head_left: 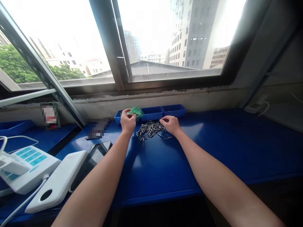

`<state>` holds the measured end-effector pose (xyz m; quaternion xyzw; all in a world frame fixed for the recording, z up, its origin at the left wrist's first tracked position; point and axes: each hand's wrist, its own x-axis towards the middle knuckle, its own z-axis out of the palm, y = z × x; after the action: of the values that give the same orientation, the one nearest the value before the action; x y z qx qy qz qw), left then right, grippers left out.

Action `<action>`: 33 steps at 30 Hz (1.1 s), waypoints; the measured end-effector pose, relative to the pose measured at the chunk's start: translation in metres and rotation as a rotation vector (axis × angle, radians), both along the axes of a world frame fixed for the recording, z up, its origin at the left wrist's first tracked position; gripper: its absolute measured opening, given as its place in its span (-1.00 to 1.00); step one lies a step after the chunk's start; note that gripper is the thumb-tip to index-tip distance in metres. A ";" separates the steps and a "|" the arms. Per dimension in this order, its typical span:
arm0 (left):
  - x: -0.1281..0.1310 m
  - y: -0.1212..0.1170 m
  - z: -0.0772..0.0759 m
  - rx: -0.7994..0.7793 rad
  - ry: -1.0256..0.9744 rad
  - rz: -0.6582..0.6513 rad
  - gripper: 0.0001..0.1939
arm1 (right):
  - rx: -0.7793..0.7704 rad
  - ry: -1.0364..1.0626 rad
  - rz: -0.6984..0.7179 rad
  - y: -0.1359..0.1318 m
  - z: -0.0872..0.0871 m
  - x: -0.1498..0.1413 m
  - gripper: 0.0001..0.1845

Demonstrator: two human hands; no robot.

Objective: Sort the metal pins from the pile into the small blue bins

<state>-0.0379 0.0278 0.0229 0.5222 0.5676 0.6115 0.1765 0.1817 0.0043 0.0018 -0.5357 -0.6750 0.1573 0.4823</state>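
Well, loose metal pins (151,127) lie heaped near the counter's (161,176) back edge, by blue bins (151,114). The left hand (128,122) pinches a green wrapper (136,110); the right hand's (171,125) fingers bunch together, their hold unclear. A low wrist sweep could scatter the pins.

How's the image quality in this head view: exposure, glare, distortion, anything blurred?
Head view: windows blown out toward white; soft glare patches on the blue table; right side and area under the table dark; wide-angle stretch on the forearms; two pixelated patches at left; small metal pieces by the hands too small to separate cleanly.
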 end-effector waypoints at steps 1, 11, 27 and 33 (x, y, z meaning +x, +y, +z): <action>-0.010 0.007 0.004 -0.050 0.068 0.091 -0.59 | -0.001 -0.039 -0.042 0.002 -0.002 0.001 -0.78; -0.073 0.052 0.043 -0.329 0.435 0.210 -0.66 | -0.163 -0.132 -0.208 0.009 -0.013 0.005 -0.75; -0.039 0.040 0.022 -0.455 0.754 0.368 -0.48 | -0.246 -0.220 -0.176 0.007 -0.013 0.002 -0.71; -0.019 0.015 0.029 -0.162 0.818 0.222 -0.44 | -0.213 -0.193 -0.133 0.007 -0.013 0.002 -0.60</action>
<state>-0.0570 0.0426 0.0519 0.6420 0.6897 0.3228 -0.0894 0.1836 0.0112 -0.0115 -0.6399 -0.6608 0.1436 0.3650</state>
